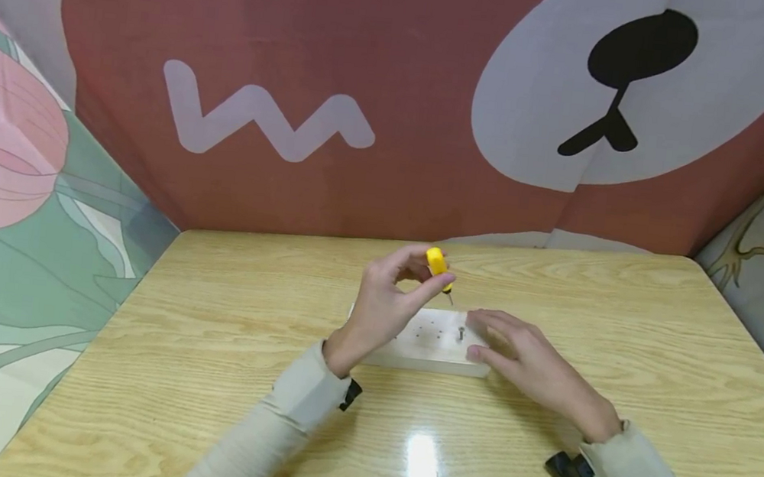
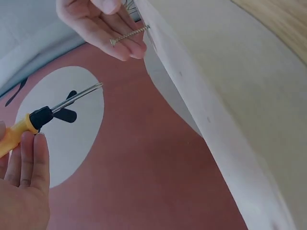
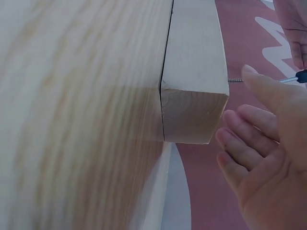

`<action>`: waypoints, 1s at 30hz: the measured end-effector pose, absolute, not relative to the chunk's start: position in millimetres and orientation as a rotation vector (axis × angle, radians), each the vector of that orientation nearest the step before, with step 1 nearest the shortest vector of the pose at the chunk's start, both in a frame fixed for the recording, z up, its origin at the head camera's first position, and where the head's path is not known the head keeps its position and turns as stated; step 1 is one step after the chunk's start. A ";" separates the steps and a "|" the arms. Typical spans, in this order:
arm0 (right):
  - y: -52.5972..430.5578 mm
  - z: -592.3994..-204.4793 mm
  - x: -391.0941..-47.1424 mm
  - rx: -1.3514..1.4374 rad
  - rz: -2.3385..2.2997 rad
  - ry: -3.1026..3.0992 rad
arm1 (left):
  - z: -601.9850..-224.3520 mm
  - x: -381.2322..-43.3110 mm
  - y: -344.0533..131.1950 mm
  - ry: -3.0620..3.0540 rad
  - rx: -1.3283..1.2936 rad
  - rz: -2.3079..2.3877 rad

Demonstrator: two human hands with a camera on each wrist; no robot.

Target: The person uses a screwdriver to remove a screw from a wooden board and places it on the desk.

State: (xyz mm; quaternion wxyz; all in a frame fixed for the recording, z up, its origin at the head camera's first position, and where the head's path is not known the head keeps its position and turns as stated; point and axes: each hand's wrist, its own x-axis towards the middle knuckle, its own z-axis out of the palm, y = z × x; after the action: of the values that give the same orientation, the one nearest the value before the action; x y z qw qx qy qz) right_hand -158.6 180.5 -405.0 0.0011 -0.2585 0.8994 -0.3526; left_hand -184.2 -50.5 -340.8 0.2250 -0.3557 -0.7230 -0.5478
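My left hand [image 1: 382,304] grips the yellow handle of a screwdriver [image 1: 437,262], its metal shaft slanting down over a pale wooden block [image 1: 421,364]. Out of the block's top face, towards its right end, stands a long screw [image 1: 461,334]. The left wrist view shows the screwdriver tip [image 2: 100,86] apart from the screw head [image 2: 113,42]. At the block's right end is my right hand [image 1: 536,361], with fingers spread loosely and holding nothing. In the right wrist view its thumb [image 3: 266,88] lies close by the screw, partly covering it.
Several small dark holes [image 1: 430,329] dot the block's top. It lies on a wood-grain table [image 1: 243,317], whose back edge meets a red wall cloth [image 1: 331,195] with a cartoon face. Patterned cloths hang at both sides.
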 end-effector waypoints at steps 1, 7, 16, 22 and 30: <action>179.9 -404.6 -158.5 -0.809 -1.115 2.834 | -341.1 -184.5 -51.6 -1.996 -0.980 -1.510; 175.7 -402.4 -159.3 -0.865 -1.134 2.877 | -341.8 -185.4 -57.8 -2.012 -0.970 -1.496; 167.9 -402.2 -164.2 -0.901 -1.149 2.897 | -341.7 -187.2 -68.6 -2.027 -0.922 -1.494; 163.4 -401.0 -165.9 -0.889 -1.129 2.912 | -342.6 -189.3 -76.9 -2.016 -0.917 -1.486; 158.7 -399.6 -166.1 -0.877 -1.118 2.950 | -344.2 -189.4 -84.6 -2.005 -0.899 -1.489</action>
State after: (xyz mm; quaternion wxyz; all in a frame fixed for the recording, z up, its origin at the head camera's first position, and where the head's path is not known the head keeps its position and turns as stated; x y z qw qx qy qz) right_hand -166.1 158.7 -399.6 -0.0665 -0.2673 0.8990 -0.3406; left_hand -189.4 -84.6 -344.2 0.2413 -0.3288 -0.7330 -0.5444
